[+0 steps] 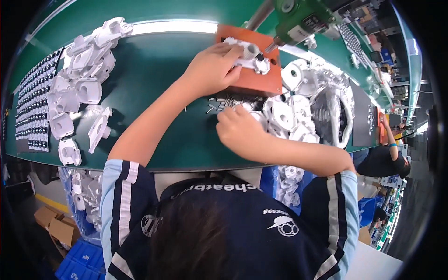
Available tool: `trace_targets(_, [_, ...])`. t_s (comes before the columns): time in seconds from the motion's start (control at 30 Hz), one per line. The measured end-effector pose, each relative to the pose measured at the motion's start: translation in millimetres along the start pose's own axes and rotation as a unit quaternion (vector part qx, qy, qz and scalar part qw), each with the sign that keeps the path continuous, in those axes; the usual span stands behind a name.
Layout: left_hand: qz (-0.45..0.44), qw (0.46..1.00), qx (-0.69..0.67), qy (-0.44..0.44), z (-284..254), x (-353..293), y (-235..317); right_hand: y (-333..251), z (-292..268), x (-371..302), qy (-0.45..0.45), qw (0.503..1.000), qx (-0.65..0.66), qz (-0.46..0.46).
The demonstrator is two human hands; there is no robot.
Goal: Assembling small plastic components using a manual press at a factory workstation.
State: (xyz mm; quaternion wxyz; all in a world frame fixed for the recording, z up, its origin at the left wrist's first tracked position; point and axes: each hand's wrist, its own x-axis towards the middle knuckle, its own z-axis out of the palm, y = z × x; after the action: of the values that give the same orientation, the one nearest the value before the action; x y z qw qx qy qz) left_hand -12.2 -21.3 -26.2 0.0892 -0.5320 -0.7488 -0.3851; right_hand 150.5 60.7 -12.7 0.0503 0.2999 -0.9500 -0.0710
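A white plastic housing part (pixel 247 53) lies on an orange fixture block (pixel 255 79) at the far side of the green belt. My left hand (pixel 212 67) rests on this part and presses it onto the block. My right hand (pixel 240 128) is closed, fingers curled down at a small heap of metal screws (pixel 224 101) just in front of the block. What the fingers hold is hidden. A green powered screwdriver (pixel 298 21) hangs above the block's right end.
A pile of white housing parts (pixel 81 79) lies on the left of the belt (pixel 154 84), another pile (pixel 308 107) on the right. Trays of small dark pieces (pixel 32 107) line the far left. Another person (pixel 387 156) works at the right.
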Motion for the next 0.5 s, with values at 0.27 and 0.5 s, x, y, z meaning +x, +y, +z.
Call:
trace_targets(0.27, [0.015, 1.0, -0.008, 0.017, 0, 0, 0, 11, -6, 9, 0.021, 0.996, 0.087, 0.029])
trace_targets(0.5, [0.067, 0.996, 0.036, 0.047, 0, -2, -7, 86, -60, -4, 0.05, 0.862, 0.412, 0.293])
